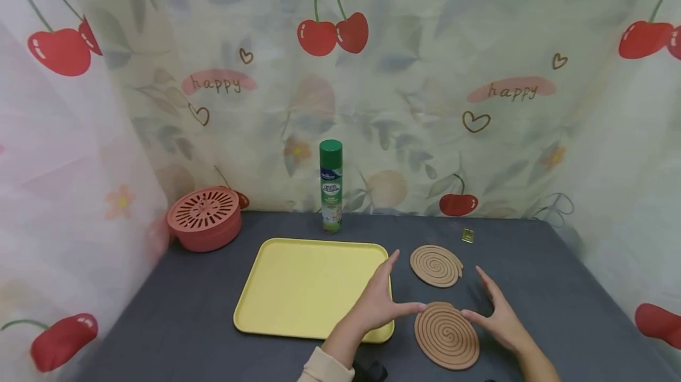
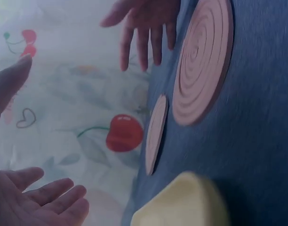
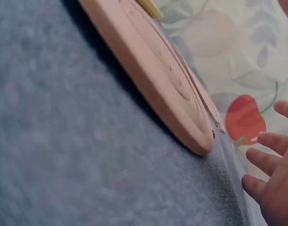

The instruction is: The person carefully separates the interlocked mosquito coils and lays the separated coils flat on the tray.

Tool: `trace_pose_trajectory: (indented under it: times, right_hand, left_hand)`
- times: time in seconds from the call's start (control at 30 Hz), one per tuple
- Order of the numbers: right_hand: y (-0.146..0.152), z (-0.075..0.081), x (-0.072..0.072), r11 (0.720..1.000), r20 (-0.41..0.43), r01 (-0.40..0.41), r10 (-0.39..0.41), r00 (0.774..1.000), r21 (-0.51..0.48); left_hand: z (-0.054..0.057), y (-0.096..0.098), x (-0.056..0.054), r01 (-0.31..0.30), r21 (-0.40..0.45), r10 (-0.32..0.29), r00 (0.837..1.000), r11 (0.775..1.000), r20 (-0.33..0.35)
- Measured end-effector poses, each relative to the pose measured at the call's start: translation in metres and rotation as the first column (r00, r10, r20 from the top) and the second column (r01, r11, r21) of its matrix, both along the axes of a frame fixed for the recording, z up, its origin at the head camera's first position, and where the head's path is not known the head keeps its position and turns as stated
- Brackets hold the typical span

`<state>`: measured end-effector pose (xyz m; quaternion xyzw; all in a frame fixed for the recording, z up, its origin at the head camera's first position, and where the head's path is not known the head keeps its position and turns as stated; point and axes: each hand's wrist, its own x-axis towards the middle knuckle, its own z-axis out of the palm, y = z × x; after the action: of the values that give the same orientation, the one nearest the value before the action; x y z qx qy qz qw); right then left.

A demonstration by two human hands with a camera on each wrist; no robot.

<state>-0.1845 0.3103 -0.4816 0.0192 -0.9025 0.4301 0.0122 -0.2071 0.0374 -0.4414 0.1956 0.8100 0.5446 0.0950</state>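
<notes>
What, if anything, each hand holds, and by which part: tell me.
Nothing is held: the left hand and right hand are open, apart from the nearer coil, which lies on the table.

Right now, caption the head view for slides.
Left hand and right hand frame the nearer tan spiral coil beside a yellow rectangular tray.

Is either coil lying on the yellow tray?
No, the nearer coil and the farther coil both lie on the dark table, right of the yellow tray.
</notes>
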Motion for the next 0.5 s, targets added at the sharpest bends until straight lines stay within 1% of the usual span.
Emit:
trace_pose_trajectory:
  times: [0.07, 0.13, 0.2, 0.27, 0.33, 0.4, 0.5]
  right_hand:
    - [0.0, -0.002, 0.001, 1.0, -0.008, 0.005, -0.006, 1.0, -0.023]
    - [0.0, -0.004, 0.002, 0.999, -0.022, -0.005, 0.004, 1.0, -0.038]
    - [0.0, -0.007, 0.003, 0.999, -0.043, -0.031, 0.029, 0.999, -0.039]
    - [0.001, -0.011, 0.005, 0.998, -0.063, -0.062, 0.06, 0.996, -0.033]
    - [0.002, -0.017, 0.008, 0.993, -0.087, -0.114, 0.11, 0.99, -0.04]
    - [0.003, -0.021, 0.011, 0.987, -0.108, -0.158, 0.153, 0.982, -0.033]
    - [0.004, -0.025, 0.015, 0.974, -0.13, -0.223, 0.215, 0.968, -0.047]
  left_hand:
    - [-0.003, 0.007, 0.002, 0.036, 0.065, -0.04, 0.997, 0.997, 0.062]
    - [-0.007, 0.012, 0.003, 0.062, 0.128, -0.077, 0.99, 0.99, 0.117]
    - [-0.011, 0.017, 0.005, 0.08, 0.182, -0.11, 0.981, 0.98, 0.157]
    - [-0.015, 0.023, 0.007, 0.095, 0.211, -0.134, 0.974, 0.973, 0.183]
    - [-0.017, 0.029, 0.011, 0.092, 0.216, -0.137, 0.97, 0.972, 0.203]
    - [-0.018, 0.035, 0.016, 0.071, 0.214, -0.12, 0.967, 0.974, 0.224]
    - [-0.019, 0.042, 0.024, 0.048, 0.179, -0.091, 0.967, 0.983, 0.24]
